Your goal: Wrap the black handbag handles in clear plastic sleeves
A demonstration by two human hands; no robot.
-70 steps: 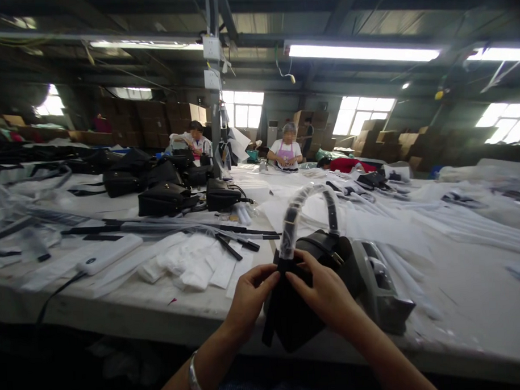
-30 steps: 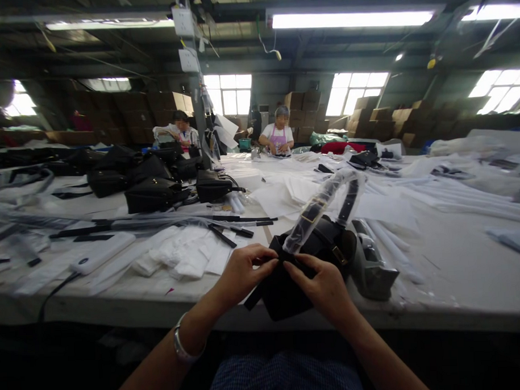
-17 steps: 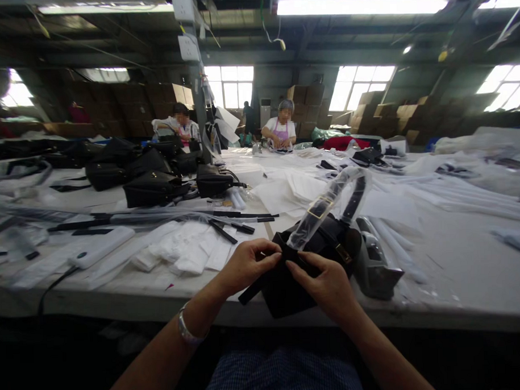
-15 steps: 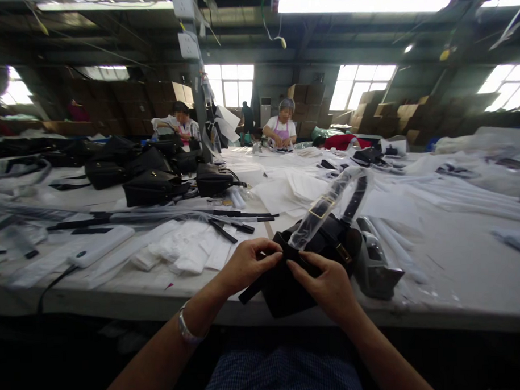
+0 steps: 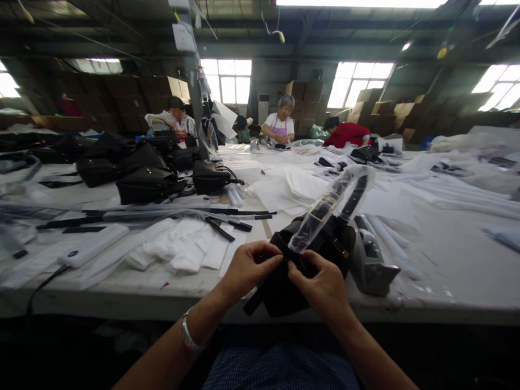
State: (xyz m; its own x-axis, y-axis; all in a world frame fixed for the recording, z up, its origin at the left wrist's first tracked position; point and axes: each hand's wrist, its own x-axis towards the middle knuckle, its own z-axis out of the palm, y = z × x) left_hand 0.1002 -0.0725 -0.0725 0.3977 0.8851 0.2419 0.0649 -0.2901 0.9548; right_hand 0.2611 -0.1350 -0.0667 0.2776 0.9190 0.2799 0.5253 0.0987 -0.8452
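A black handbag [image 5: 284, 293] stands at the table's front edge, right before me. Its handle [image 5: 324, 207], with a gold buckle, is wrapped in clear plastic and rises toward the back right. My left hand [image 5: 250, 269] pinches the bag's upper edge with thumb and forefinger. Close beside it, my right hand [image 5: 320, 281] grips the same edge, fingers bent over it. The exact spot between the fingertips is too dark and small to make out. A black strap end [image 5: 256, 300] sticks out below my left hand. Against the bag's right side stands a grey tape dispenser [image 5: 371, 265].
White tissue sheets [image 5: 172, 243] and black strips [image 5: 221, 229] lie to the left, near a white corded device [image 5: 93, 246]. Several black bags [image 5: 149, 184] fill the back left. Plastic sleeves [image 5: 460, 196] spread across the right. Co-workers [image 5: 278, 126] are across the table.
The view has shifted slightly. Both hands stay at the bag's edge, with the right fingers slightly repositioned. Across the table, the person in red has raised their head.
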